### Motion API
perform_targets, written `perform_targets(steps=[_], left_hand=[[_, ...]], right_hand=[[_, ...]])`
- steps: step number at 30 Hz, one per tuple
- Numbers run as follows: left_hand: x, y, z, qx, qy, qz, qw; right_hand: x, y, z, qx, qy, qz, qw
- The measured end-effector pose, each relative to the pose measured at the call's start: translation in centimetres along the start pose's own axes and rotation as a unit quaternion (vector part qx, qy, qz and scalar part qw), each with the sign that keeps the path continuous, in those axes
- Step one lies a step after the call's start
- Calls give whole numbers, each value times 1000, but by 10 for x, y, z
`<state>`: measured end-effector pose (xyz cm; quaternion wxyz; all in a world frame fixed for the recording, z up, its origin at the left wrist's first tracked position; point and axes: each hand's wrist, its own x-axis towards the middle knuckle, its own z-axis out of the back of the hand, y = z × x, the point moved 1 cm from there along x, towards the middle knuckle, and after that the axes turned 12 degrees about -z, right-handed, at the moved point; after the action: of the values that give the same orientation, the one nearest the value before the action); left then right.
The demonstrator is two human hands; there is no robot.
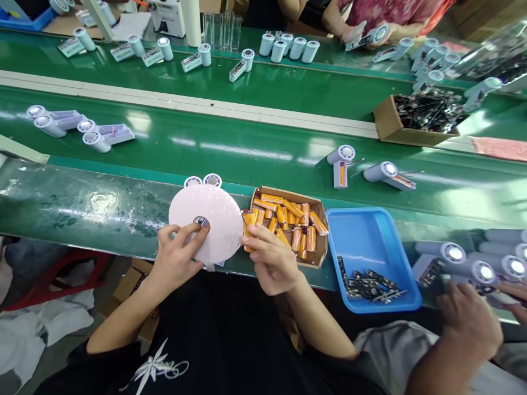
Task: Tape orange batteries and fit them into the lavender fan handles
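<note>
A large pale roll of tape (218,214) lies near the bench's front edge. My left hand (179,255) grips it, fingertips at its centre hole and thumb by the lower rim. At the roll's right side, my right hand (274,258) has its fingers bent around an orange wrapped battery (248,218) with thin red wires. The fingers partly hide that battery. Just beyond is a cardboard box (324,247) of similar orange batteries. Two round lilac housings (212,179) stand behind the roll, mostly covered by it.
A blue tray (370,219) with small circuit boards sits right of the box. A co-worker's hand (469,312) works among lilac housings at far right. More housings (341,154) lie on the green belt (230,148). Across it, another person handles a pale blue housing (379,34).
</note>
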<state>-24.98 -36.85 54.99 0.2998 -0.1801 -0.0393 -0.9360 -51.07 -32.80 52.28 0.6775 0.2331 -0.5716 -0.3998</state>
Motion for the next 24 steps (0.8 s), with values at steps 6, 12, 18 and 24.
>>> perform_targets(steps=[6,12,18,24], left_hand=[[0,5,7,94,-26,-30,995],[5,0,7,177,-45,-27,983],[-3,-37,-2,109,-63,60,990],[-92,23,28,62,120,145,980]], right_hand=[[-1,-8,1,150,-17,-385,911],[14,-19,-6,195,34,-473,858],[3,-26,-36,283,-202,-419,839],[24,-14,57,147,-333,-233,902]])
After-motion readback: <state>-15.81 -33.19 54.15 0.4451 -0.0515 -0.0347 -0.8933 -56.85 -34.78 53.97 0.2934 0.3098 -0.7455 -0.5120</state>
